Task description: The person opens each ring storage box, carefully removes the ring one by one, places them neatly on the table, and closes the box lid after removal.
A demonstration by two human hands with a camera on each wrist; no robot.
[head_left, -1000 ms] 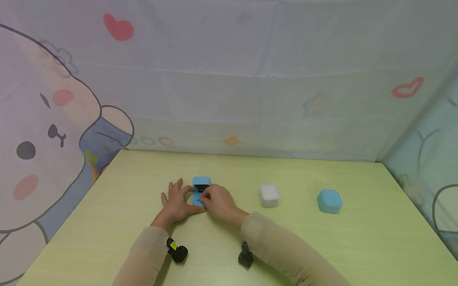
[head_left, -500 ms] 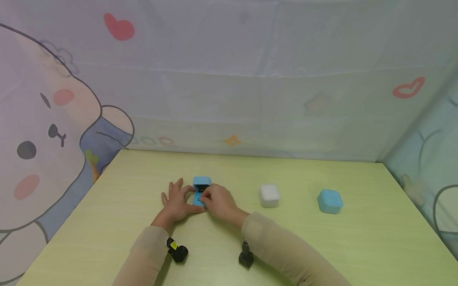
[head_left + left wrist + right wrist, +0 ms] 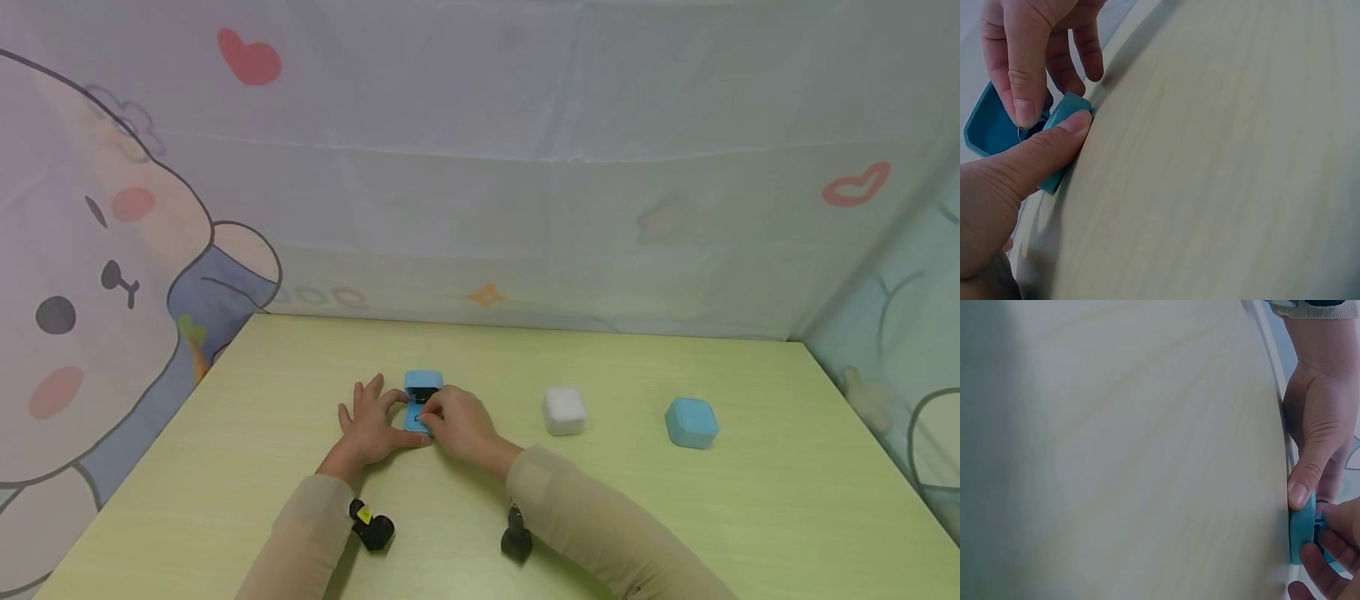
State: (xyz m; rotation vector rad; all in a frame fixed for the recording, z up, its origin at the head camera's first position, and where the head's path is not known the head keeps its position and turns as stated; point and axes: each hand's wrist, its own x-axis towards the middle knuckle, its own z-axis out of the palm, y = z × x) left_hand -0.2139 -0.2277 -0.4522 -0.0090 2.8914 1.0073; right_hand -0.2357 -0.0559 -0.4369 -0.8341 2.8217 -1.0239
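Note:
A small light-blue ring box [image 3: 423,380] stands on the table with its lid raised and a dark lining inside the lid. My left hand [image 3: 371,431] grips the box from the left, thumb along its front and index finger at its side, the other fingers spread. Over the lower half of the box, my right hand [image 3: 462,427] pinches a thin ring [image 3: 1020,134] between thumb and index finger. Most of the ring is hidden by those fingertips, so I cannot tell how deep it sits in the insert.
To the right stand a closed white box [image 3: 564,411] and, farther right, a closed light-blue box [image 3: 692,422]. Black wrist cameras hang by both sleeves, one of them [image 3: 372,529] below the left hand. A printed cloth [image 3: 480,208] rises behind the pale table [image 3: 637,517].

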